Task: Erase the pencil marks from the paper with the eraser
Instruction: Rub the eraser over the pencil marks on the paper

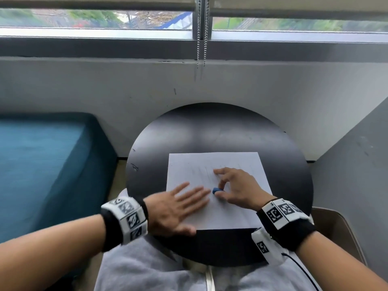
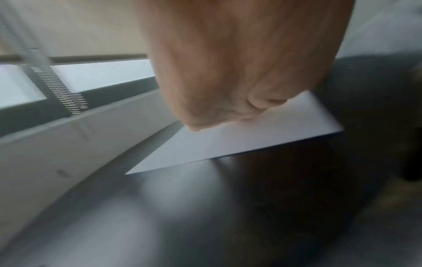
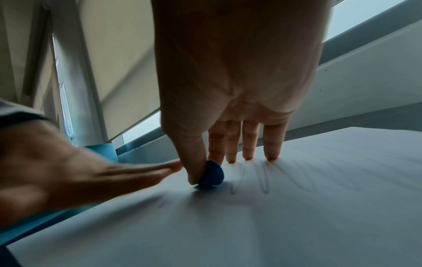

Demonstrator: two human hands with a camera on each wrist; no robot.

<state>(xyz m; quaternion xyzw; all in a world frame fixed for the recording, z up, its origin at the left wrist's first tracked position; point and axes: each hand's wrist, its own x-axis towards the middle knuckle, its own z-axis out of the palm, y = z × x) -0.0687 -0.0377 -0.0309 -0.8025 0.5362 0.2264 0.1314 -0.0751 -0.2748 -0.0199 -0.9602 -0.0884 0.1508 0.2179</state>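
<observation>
On the round desk, the right hand pinched the blue eraser against the paper; at its 9 o'clock, the left hand pressed flat, fingers spread wide.

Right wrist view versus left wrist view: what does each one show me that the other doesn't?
Only the right wrist view shows the blue eraser pinched between the right hand's thumb and forefinger and pressed on the sheet, the looping pencil marks beside it, and the left hand lying flat.

Only the left wrist view shows the paper's near corner and the bare dark table in front of it, with the left hand's underside close up; it is blurred.

Both show the white paper and the window.
</observation>
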